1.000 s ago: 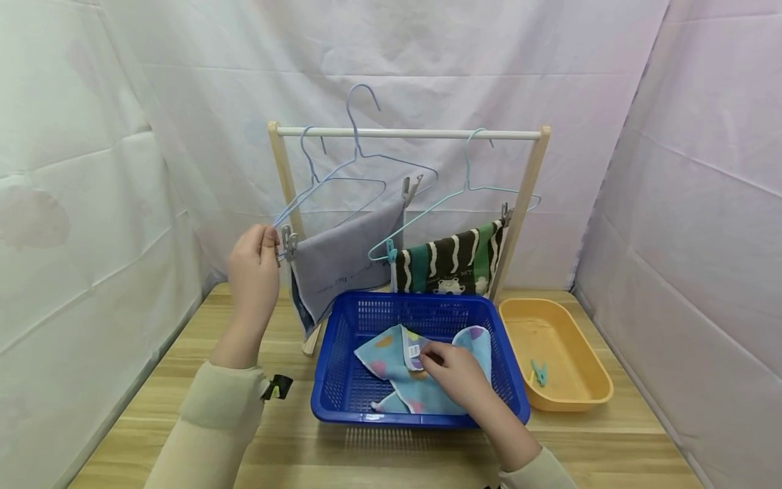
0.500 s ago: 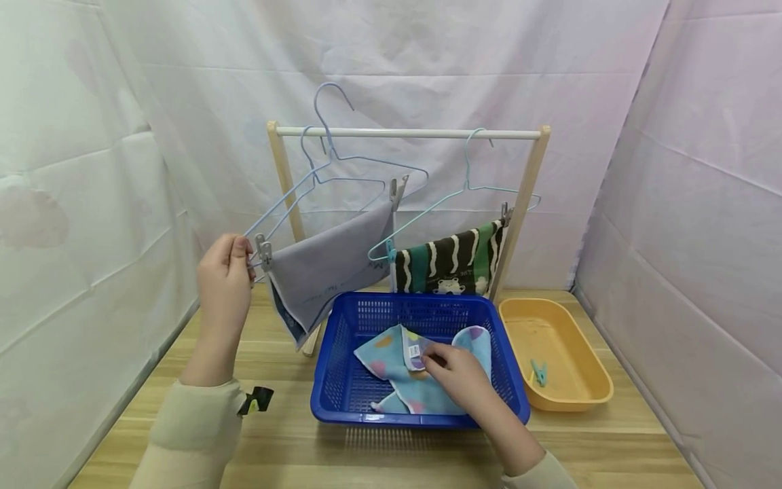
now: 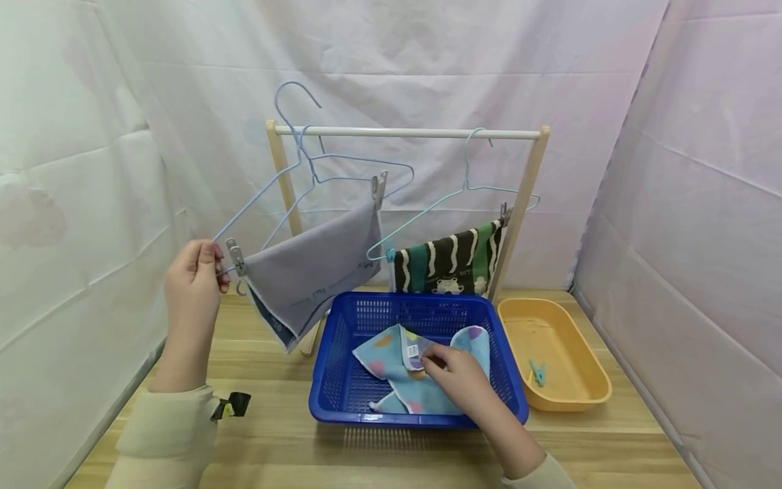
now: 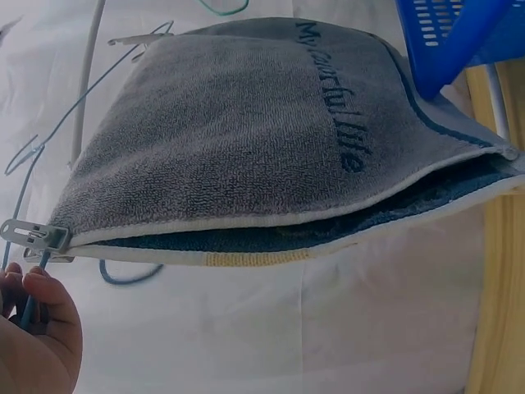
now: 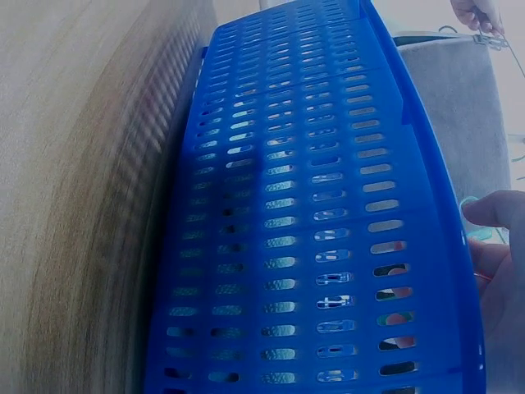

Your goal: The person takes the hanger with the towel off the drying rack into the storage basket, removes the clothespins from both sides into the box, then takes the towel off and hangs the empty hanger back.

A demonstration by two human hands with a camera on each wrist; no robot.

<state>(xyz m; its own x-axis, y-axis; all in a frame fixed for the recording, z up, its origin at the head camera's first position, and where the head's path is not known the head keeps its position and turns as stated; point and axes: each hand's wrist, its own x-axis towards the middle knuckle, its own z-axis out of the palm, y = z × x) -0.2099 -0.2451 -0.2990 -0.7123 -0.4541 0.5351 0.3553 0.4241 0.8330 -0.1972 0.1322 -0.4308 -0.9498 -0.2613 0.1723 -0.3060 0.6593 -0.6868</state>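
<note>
In the head view my left hand (image 3: 194,285) pinches the left corner of a pale blue wire hanger (image 3: 253,198), beside a grey clothespin (image 3: 235,257). A folded grey towel (image 3: 311,265) hangs from this hanger, with a second clothespin (image 3: 379,190) at its far corner. Dark lettering runs along the towel (image 4: 246,131) in the left wrist view, its lower edges parted. My right hand (image 3: 455,377) hovers with loosely curled fingers over a blue towel with coloured dots (image 3: 391,370), close to the towel's white label. Thumb and fingers stand apart in the right wrist view.
A rack (image 3: 403,132) carries another blue hanger (image 3: 342,178) and a teal hanger (image 3: 467,187) with a striped towel (image 3: 449,261). The blue basket (image 3: 421,419) holds the dotted towel. Right of it, a yellow tray (image 3: 568,353) contains a teal clothespin (image 3: 537,373).
My left hand has moved left and slightly down, carrying the hanger and grey towel with it; the hanger's hook is now near the rack's left end. My right hand has stayed in place.
</note>
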